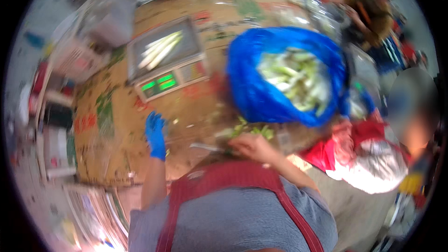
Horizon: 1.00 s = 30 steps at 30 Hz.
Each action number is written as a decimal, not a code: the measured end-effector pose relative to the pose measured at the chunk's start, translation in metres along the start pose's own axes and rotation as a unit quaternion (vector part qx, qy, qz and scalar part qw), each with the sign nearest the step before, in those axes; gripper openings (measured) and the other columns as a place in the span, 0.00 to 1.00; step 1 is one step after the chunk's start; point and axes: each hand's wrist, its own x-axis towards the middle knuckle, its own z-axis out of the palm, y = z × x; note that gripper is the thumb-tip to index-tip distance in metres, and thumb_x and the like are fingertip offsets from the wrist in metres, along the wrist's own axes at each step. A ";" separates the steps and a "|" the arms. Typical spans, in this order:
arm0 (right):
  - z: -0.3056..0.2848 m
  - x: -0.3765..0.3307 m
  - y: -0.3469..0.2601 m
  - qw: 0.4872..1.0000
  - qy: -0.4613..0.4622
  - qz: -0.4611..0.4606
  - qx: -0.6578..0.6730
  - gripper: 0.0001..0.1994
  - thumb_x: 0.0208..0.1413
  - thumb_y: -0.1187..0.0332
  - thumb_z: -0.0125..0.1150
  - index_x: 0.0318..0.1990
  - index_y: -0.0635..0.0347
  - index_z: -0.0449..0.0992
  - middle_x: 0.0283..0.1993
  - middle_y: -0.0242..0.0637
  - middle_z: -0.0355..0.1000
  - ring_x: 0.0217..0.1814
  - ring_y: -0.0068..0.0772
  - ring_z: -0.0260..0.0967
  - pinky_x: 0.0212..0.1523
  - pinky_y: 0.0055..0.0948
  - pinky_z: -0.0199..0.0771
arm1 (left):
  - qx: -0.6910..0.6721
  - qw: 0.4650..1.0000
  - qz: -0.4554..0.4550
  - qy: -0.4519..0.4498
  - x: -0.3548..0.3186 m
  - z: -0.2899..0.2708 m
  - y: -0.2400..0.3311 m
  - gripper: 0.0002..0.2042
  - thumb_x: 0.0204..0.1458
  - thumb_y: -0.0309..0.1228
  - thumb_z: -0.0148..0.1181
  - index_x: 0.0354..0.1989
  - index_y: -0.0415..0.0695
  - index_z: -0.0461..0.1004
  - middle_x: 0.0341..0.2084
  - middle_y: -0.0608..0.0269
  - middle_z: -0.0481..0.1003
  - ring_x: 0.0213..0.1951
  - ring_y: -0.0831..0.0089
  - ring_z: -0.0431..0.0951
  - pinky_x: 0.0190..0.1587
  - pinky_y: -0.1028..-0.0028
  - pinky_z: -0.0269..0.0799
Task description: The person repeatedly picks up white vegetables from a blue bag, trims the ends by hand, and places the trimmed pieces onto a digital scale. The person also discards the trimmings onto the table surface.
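Observation:
The picture is blurred by motion. My left hand [155, 135], in a blue glove, rests flat on the cardboard-covered table [121, 126] with fingers apart and nothing in it. My bare right hand [249, 145] is closed around what looks like a knife [205, 147], whose pale blade points left. Just beyond that hand lie green leafy trimmings [254, 130]. Behind them stands a large blue bag [247, 88], open at the top and full of pale green vegetable stalks [294, 77].
A digital scale [186, 72] with green lit displays stands at the back left, with long white-green stalks [161, 49] on its pan. A red and white bag [368, 156] lies to the right. Other people stand at the far side and right. Shelves line the left.

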 end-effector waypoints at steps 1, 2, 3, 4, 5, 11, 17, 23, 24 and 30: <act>-0.029 0.007 -0.015 0.999 0.023 -0.032 -0.016 0.10 0.53 0.74 0.60 0.44 0.56 0.79 0.36 0.42 0.75 0.39 0.44 0.75 0.38 0.36 0.75 | 0.025 1.000 -0.002 -0.006 -0.003 0.000 -0.001 0.20 0.60 0.25 0.54 0.62 0.41 0.65 0.50 0.58 0.72 0.48 0.72 0.73 0.53 0.72 0.72; -0.062 0.012 -0.028 0.997 0.074 -0.026 -0.030 0.10 0.54 0.75 0.60 0.43 0.57 0.79 0.36 0.40 0.76 0.39 0.40 0.76 0.37 0.33 0.76 | 0.052 0.999 -0.003 -0.009 -0.005 -0.001 -0.005 0.21 0.61 0.25 0.54 0.63 0.41 0.64 0.50 0.58 0.72 0.48 0.72 0.74 0.53 0.71 0.72; -0.094 0.016 -0.033 0.988 0.148 -0.023 -0.030 0.10 0.54 0.76 0.59 0.43 0.57 0.80 0.37 0.39 0.77 0.39 0.35 0.76 0.37 0.30 0.76 | 0.058 0.998 -0.010 -0.024 -0.008 0.001 -0.011 0.21 0.61 0.27 0.54 0.63 0.42 0.64 0.51 0.58 0.72 0.48 0.71 0.74 0.52 0.71 0.72; -0.119 0.016 -0.030 0.970 0.232 0.009 -0.069 0.10 0.56 0.77 0.58 0.44 0.59 0.80 0.37 0.38 0.78 0.36 0.29 0.76 0.36 0.28 0.75 | 0.065 0.997 -0.014 -0.035 -0.008 0.003 -0.016 0.21 0.62 0.30 0.54 0.63 0.43 0.65 0.51 0.57 0.72 0.47 0.71 0.74 0.51 0.70 0.72; -0.144 0.017 -0.006 0.937 0.341 0.058 -0.051 0.10 0.57 0.76 0.57 0.46 0.61 0.79 0.35 0.38 0.78 0.34 0.24 0.76 0.36 0.25 0.74 | 0.074 0.996 -0.019 -0.044 -0.005 0.010 -0.018 0.21 0.62 0.32 0.55 0.63 0.44 0.65 0.52 0.57 0.72 0.47 0.71 0.75 0.51 0.70 0.72; -0.229 0.031 0.115 0.895 0.274 0.188 -0.297 0.12 0.54 0.74 0.56 0.45 0.54 0.80 0.40 0.40 0.78 0.41 0.40 0.77 0.41 0.33 0.76 | 0.120 0.987 -0.014 -0.106 -0.004 0.044 -0.003 0.21 0.62 0.32 0.55 0.63 0.44 0.65 0.52 0.58 0.73 0.48 0.70 0.75 0.52 0.70 0.72; -0.216 0.043 0.154 0.845 0.136 0.197 -0.478 0.12 0.51 0.70 0.57 0.44 0.48 0.78 0.44 0.34 0.73 0.50 0.46 0.70 0.46 0.43 0.74 | 0.110 0.986 -0.030 -0.120 -0.012 0.041 -0.010 0.19 0.62 0.30 0.55 0.61 0.43 0.67 0.49 0.59 0.73 0.48 0.70 0.75 0.53 0.70 0.72; -0.229 0.105 0.047 0.898 0.255 -0.062 -0.352 0.15 0.48 0.75 0.66 0.45 0.53 0.80 0.41 0.36 0.74 0.45 0.45 0.68 0.44 0.38 0.69 | 0.088 0.993 -0.033 -0.072 -0.020 0.017 -0.036 0.17 0.61 0.26 0.54 0.58 0.39 0.69 0.46 0.59 0.74 0.48 0.70 0.75 0.50 0.70 0.75; -0.222 0.125 0.016 0.906 0.241 -0.054 -0.344 0.15 0.47 0.76 0.67 0.45 0.53 0.80 0.41 0.36 0.74 0.45 0.45 0.68 0.44 0.38 0.69 | 0.100 0.992 -0.039 -0.062 -0.021 0.017 -0.041 0.16 0.61 0.25 0.54 0.58 0.39 0.69 0.45 0.59 0.74 0.47 0.70 0.75 0.51 0.70 0.75; -0.094 0.287 -0.011 0.920 0.032 -0.205 -0.333 0.08 0.57 0.66 0.59 0.43 0.50 0.78 0.40 0.35 0.71 0.47 0.45 0.67 0.48 0.40 0.72 | 0.068 0.990 -0.031 -0.120 -0.019 0.044 -0.059 0.16 0.61 0.24 0.53 0.57 0.39 0.69 0.45 0.60 0.75 0.48 0.72 0.76 0.53 0.71 0.73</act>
